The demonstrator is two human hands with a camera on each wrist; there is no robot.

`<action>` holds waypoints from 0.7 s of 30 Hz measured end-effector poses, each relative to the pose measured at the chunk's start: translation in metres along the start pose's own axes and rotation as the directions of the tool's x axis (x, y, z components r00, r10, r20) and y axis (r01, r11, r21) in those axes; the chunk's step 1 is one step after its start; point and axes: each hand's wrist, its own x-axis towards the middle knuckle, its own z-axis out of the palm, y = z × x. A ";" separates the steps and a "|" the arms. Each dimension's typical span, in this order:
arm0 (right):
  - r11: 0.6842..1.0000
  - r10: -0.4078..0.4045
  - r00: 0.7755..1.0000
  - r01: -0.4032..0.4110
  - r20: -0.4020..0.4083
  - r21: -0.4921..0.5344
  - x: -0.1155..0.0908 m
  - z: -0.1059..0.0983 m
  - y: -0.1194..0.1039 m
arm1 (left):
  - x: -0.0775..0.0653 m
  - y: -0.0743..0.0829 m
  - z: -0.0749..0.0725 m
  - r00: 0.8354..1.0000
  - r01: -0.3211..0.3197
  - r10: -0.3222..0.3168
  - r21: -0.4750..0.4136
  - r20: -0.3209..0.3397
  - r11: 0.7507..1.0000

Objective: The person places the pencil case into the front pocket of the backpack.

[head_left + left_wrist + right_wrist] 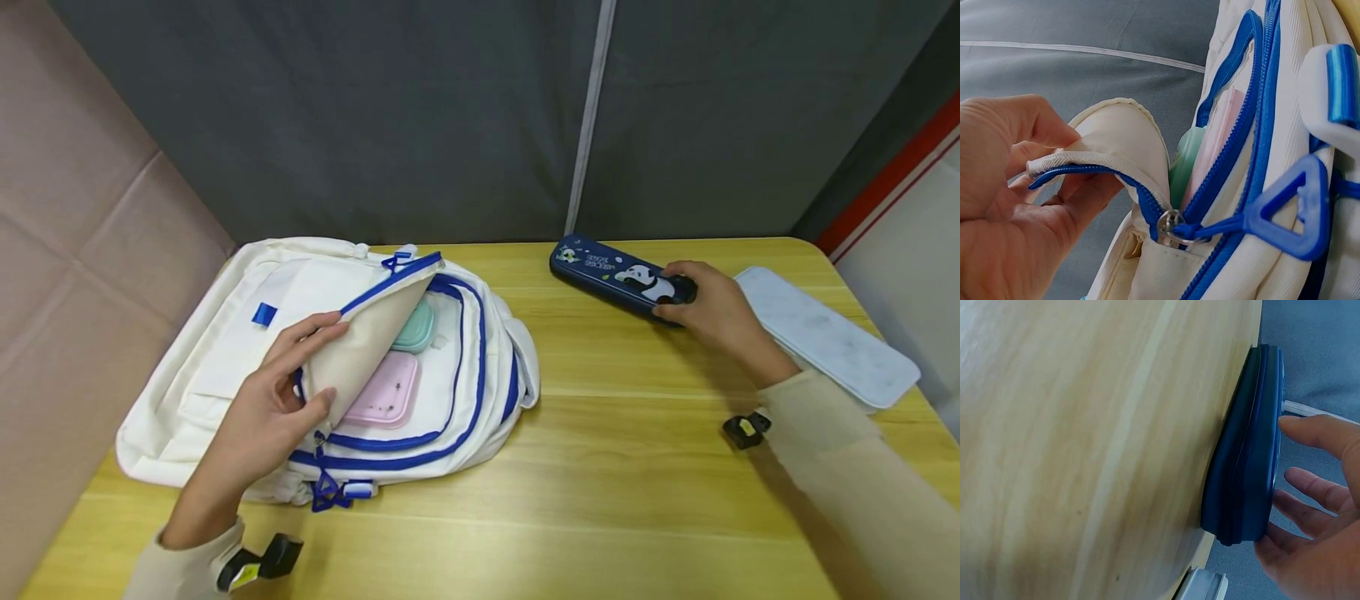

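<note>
A white backpack (225, 317) with blue zips lies on the left of the table, its front pocket unzipped. My left hand (266, 408) pinches the edge of the pocket flap (375, 350) between thumb and fingers and holds it folded back. Inside the pocket are a pink box (386, 390) and a mint-green box (416, 327), both partly covered by the flap. At the back right, my right hand (716, 308) has its thumb and fingers about the near end of a navy pencil case (600, 271) with a panda on it. The case lies on the table (1116, 456).
A pale blue-white flat case (825, 333) lies at the table's right, partly behind my right forearm. Blue triangular zip pulls (1291, 209) hang from the backpack. A dark grey curtain (390, 125) stands along the back edge, with a pinkish padded wall (90, 208) at the left.
</note>
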 end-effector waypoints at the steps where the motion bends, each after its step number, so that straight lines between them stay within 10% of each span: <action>1: 1.000 -0.004 1.000 0.004 0.004 -0.004 0.000 0.001 0.000 | 0.000 0.000 0.000 1.000 0.001 -0.001 0.001 0.000 1.000; 21: 0.991 -0.133 0.991 0.133 -0.008 0.029 -0.014 0.023 -0.010 | 0.001 -0.001 0.002 1.000 0.004 -0.004 0.021 0.006 1.000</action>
